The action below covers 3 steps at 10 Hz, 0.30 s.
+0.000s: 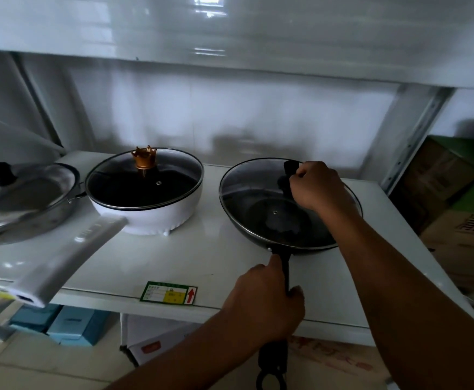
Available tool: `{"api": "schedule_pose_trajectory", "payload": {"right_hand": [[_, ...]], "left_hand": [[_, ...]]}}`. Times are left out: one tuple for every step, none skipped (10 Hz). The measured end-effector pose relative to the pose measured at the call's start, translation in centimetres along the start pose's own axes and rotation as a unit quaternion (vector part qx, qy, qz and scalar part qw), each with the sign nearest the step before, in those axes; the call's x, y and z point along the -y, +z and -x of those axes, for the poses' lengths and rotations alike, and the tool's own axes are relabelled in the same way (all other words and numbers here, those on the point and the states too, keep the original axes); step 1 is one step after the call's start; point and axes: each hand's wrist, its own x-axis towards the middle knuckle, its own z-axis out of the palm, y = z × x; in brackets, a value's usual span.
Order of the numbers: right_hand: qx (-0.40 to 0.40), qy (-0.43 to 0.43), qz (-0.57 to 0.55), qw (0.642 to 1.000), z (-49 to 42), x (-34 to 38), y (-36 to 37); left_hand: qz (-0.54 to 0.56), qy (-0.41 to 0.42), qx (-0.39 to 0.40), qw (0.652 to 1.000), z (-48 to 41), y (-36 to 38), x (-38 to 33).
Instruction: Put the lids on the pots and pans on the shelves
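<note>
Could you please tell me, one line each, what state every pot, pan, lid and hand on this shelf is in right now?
Black wok: on the shelf, handle gripped.
Glass lid: over the wok, far edge seemingly raised.
Right hand: closed on the lid's black knob.
Left hand: closed round the wok handle.
White pan: covered by its crown-knob lid.
Steel pot: lid on.

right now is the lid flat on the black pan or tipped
Tipped. The lid leans, far edge raised off the black pan; right hand grips its knob, left hand the handle.
</note>
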Motion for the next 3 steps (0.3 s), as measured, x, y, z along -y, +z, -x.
{"api": "schedule_pose_trajectory", "payload": {"right_hand": [[0.004, -0.007, 0.022, 1.000, -0.2, -0.2, 0.3], [0.001, -0.019, 0.046, 0.999, -0.4, -0.1, 0.3], [-0.033, -0.030, 0.115, 0.992, 1.6, 0.1, -0.3]], "left_hand": [[0.002, -0.018, 0.019, 1.000, 0.4, -0.5, 0.0], [-0.032, -0.018, -0.010, 0.999, 0.8, -2.4, 0.3], [-0.064, -0.014, -0.048, 0.997, 1.8, -5.5, 0.3]]}}
